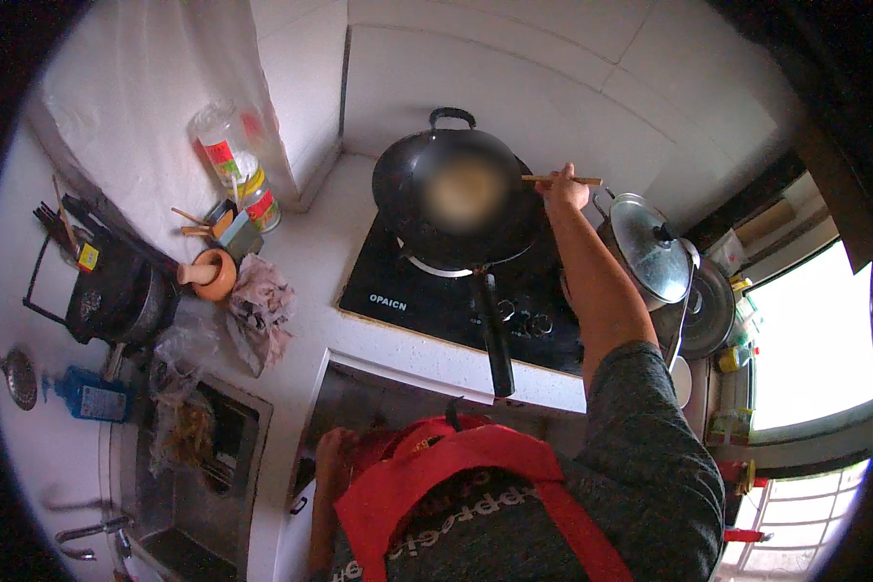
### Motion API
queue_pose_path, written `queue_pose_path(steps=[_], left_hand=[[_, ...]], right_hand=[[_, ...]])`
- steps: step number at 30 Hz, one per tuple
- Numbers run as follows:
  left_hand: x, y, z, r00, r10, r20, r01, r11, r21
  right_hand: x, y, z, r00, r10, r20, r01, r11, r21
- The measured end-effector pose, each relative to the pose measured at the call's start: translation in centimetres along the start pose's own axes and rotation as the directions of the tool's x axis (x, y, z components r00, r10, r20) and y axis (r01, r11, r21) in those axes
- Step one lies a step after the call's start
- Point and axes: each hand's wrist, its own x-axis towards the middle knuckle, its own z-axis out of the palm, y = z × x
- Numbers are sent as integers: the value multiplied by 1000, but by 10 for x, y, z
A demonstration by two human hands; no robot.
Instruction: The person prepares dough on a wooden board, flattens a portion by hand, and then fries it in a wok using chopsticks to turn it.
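Note:
My right hand (569, 190) grips a wooden stick-like utensil (591, 180), perhaps chopsticks, at the right side of a black wok (400, 196). The utensil's far end lies over the wok's rim, and its tip is hard to make out. Pale yellowish food (462, 188) sits in the wok, though that area is blurred. Beneath the wok is a black glass gas hob (378, 280); the wok's long handle (496, 342) points towards me. My left hand (340, 441) is low beside the red apron (473, 444), its fingers too dark to read.
A lidded metal pot (644, 251) stands right of the hob, near a dark round lid (713, 309). On the left counter are a wooden mortar (222, 273), crumpled paper (262, 298) and jars (262, 207). A sink (244, 502) holds a plastic bag (178, 429); a black pan (116, 298) lies beyond.

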Motion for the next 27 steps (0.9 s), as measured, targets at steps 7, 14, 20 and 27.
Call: queue_pose_path(steps=[7,14,20,27], left_hand=[[-11,48,6,909,334,249,-405,566,718],[-6,76,31,965,-249,-79,208,916,-343],[2,50,10,956,-288,59,282,840,-463],[13,48,7,980,-188,69,200,935,-293]], right_hand=[[2,5,-11,1000,12,-20,-15,988,-154],[31,25,-19,976,24,216,56,933,-356],[-24,-35,-17,925,18,380,103,950,-294],[-19,-56,-17,893,-195,406,399,760,-513]])
